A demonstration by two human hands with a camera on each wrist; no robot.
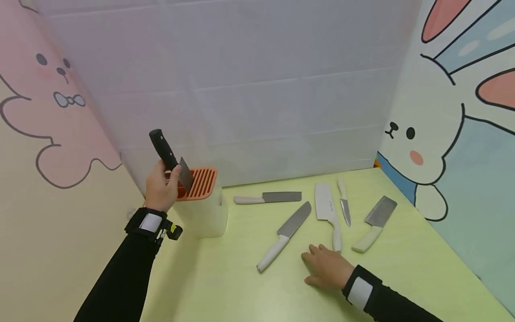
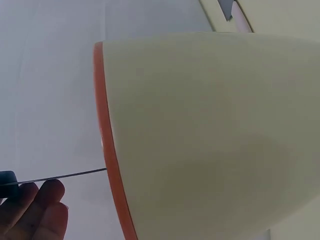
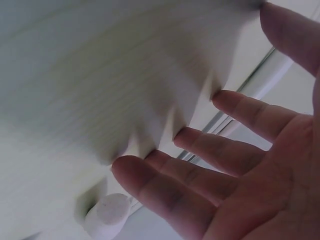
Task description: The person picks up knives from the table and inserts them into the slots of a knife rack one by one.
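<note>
left hand, centre left of the head view: fingers and thumb wrapped round the black-handled knife, handle up and tilted toward upper left, blade pointing down at the orange slotted top of the white knife block. in the left wrist view the blade shows as a thin line meeting the orange rim; blade tip looks just at or inside a slot, most of the blade above it. judged: this knife is partly seated, not fully home.

block stands on the green worktop in the left rear corner, close to the pale back panel.

moving right along the worktop, five white-handled knives lie loose: a slim one just right of the block, a grey-bladed chef knife lying diagonally, a white cleaver, a small paring knife, a short grey cleaver. none in the block yet, so most of the storing looks undone.

right hand, lower centre right: fingers spread and flat, palm down on the worktop, holding nothing; fingertips just short of the white cleaver's handle end.

obstructions: nothing lies between the left hand and the slots. cartoon rabbit panels enclose left and right edges of the frame.
</note>
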